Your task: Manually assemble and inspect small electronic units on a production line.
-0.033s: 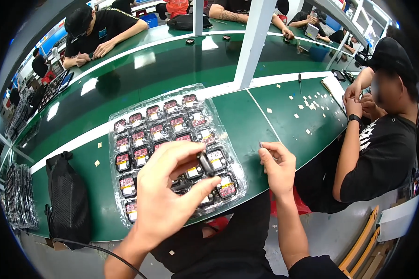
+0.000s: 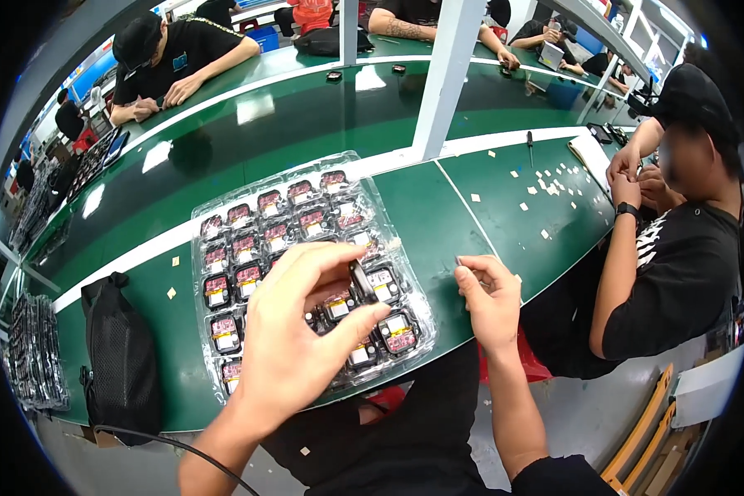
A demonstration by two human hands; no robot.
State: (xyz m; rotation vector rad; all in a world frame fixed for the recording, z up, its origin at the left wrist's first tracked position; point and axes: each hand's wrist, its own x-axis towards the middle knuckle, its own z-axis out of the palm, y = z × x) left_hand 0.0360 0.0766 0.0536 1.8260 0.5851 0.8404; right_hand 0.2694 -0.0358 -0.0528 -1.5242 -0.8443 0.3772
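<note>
My left hand [image 2: 293,335] is closed on a dark, rounded-edge device casing [image 2: 360,283], held nearly edge-on between thumb and fingers above the tray. A clear plastic tray [image 2: 422,314] lies beneath, filled with rows of small black device housings [image 2: 399,332] showing pinkish boards and white and yellow parts. The left hand hides some of its middle. To the right of the tray, my right hand [image 2: 493,306] pinches a small, thin piece [image 2: 459,261] between thumb and index finger; its kind is too small to make out.
A black mesh bag [image 2: 120,351] sits left of the tray, near stacked clear trays [image 2: 37,351]. Small pale squares [image 2: 554,183] and a screwdriver [image 2: 530,147] lie on the green table. A grey post [image 2: 448,83] rises ahead. A co-worker [image 2: 670,281] sits at right; others sit opposite.
The casing in my left hand has tilted slightly, and more of the tray's housings show below it. My right hand sits slightly further left and keeps its pinch.
</note>
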